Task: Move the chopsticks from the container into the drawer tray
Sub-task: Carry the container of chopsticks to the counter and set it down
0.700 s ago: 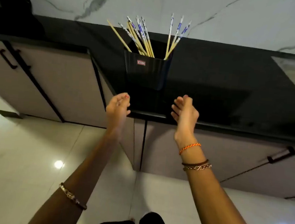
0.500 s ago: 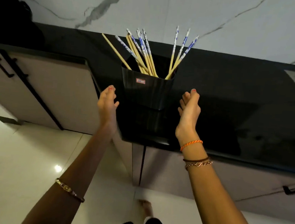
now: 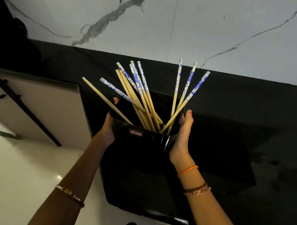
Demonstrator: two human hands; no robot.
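Note:
A glossy black container (image 3: 141, 147) stands on the black countertop (image 3: 241, 119). Several wooden chopsticks (image 3: 142, 94) lean out of it, most with blue-and-white patterned tops, three of them (image 3: 185, 90) fanning to the right. My left hand (image 3: 108, 128) presses flat against the container's left side, fingers reaching round the far edge. My right hand (image 3: 182, 138) clasps its right side, with a fingertip at the rim. No drawer tray is in view.
A white marble wall (image 3: 168, 25) rises behind the counter. Beige cabinet fronts (image 3: 38, 107) with black bar handles sit at the left under the counter. White glossy floor (image 3: 15, 173) lies below, with my dark shoes at the bottom edge.
Both hands have moved forward from open air near the counter's edge and now clasp the two sides of the container. The view has moved closer to the container.

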